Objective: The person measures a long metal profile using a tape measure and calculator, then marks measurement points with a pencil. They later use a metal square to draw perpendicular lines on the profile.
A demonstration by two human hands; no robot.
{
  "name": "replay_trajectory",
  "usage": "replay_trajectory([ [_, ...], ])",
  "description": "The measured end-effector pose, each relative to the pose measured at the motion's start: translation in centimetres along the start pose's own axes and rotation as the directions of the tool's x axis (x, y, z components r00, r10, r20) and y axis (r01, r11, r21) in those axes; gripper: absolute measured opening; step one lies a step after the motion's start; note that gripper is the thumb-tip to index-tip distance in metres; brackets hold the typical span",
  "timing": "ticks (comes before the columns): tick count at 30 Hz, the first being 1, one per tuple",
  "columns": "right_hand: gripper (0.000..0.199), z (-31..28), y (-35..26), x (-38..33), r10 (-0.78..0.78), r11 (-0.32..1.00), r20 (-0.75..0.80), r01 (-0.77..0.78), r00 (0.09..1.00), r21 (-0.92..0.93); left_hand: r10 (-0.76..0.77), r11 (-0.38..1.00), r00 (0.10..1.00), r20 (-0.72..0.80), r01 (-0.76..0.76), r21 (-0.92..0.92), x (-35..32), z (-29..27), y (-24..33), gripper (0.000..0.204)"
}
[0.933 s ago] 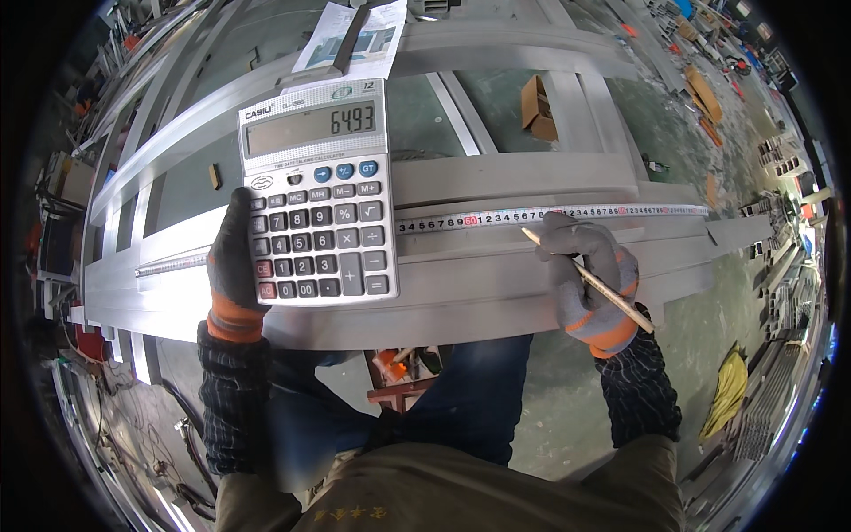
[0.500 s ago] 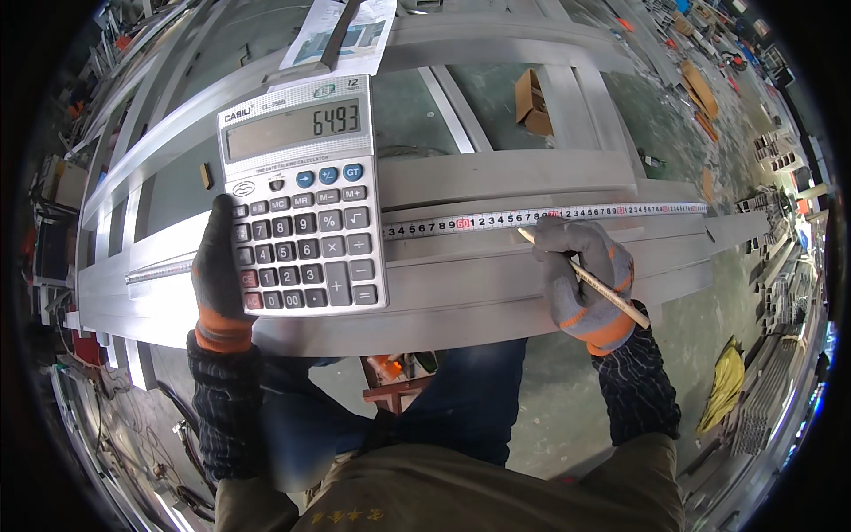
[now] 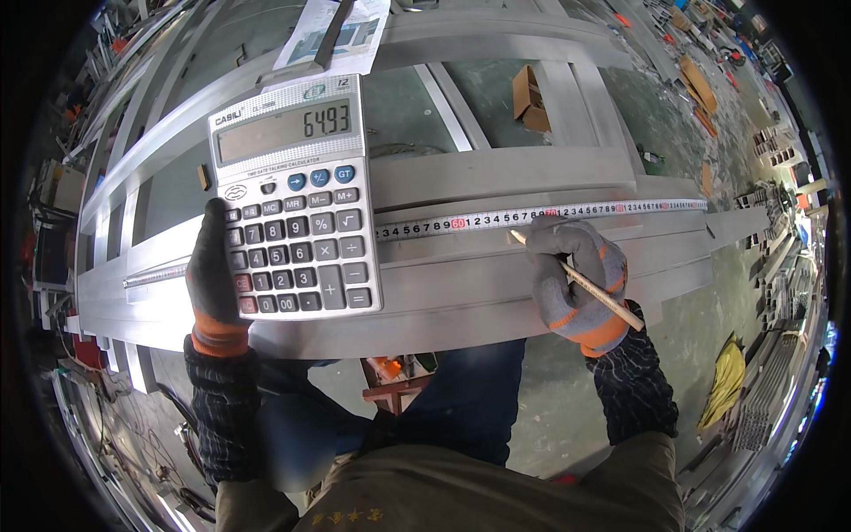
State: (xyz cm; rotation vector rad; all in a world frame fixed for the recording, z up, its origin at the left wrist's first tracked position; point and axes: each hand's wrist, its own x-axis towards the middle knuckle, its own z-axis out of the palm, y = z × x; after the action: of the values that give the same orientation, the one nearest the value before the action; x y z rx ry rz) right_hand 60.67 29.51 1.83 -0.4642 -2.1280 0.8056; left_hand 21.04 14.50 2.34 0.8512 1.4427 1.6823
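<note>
My left hand [image 3: 213, 270], in a grey and orange work glove, grips a silver desk calculator [image 3: 297, 199] by its left edge. Its keys and lit-free display face me. A pencil [image 3: 594, 288] of pale wood is held in my gloved right hand [image 3: 578, 277], its tip pointing up and left. Just beyond that hand, an extended tape measure [image 3: 496, 220] lies along flat metal profiles [image 3: 470, 306]. The calculator covers part of the tape, which shows again to its left.
Beyond the profiles, more metal bars form a frame. A printed sheet [image 3: 332, 40] with a dark metal strip across it lies at the back. An open cardboard box [image 3: 530, 99] sits on the floor. At right are a yellow bag [image 3: 724, 381] and stacked profiles [image 3: 767, 381].
The calculator and my left hand have shifted slightly left. My right hand has also drifted a little left with the pencil, still beside the tape.
</note>
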Motion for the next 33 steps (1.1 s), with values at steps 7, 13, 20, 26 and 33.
replay_trajectory([
  [7, 0.032, 0.2, 0.0, 0.1, 0.009, 0.997, -0.019, -0.008, 1.000, 0.080, -0.074, 0.988, 0.997, -0.013, 0.072, -0.133, 0.1, 0.3, 0.3, 0.045],
  [13, 0.032, -0.1, -0.5, 0.4, 0.026, 0.995, -0.054, -0.031, 0.998, -0.091, -0.074, 0.984, 0.997, 0.014, 0.075, -0.163, 0.3, -0.2, 0.1, 0.045],
  [20, 0.030, 0.0, -0.6, 0.3, 0.027, 0.993, -0.080, -0.036, 0.996, -0.109, -0.066, 0.982, 0.998, 0.023, 0.069, -0.174, 0.1, 0.5, 0.5, 0.047],
  [26, 0.027, 0.1, -0.3, 0.3, 0.032, 0.994, -0.096, -0.043, 0.995, -0.105, -0.132, 0.938, 0.990, 0.058, 0.144, -0.316, 0.1, 1.1, 1.3, 0.048],
  [33, 0.023, 0.1, -1.3, 0.8, 0.074, 0.989, -0.132, -0.090, 0.988, -0.121, -0.052, 0.994, 0.996, -0.078, 0.044, -0.103, 0.6, -1.8, -1.4, 0.045],
])
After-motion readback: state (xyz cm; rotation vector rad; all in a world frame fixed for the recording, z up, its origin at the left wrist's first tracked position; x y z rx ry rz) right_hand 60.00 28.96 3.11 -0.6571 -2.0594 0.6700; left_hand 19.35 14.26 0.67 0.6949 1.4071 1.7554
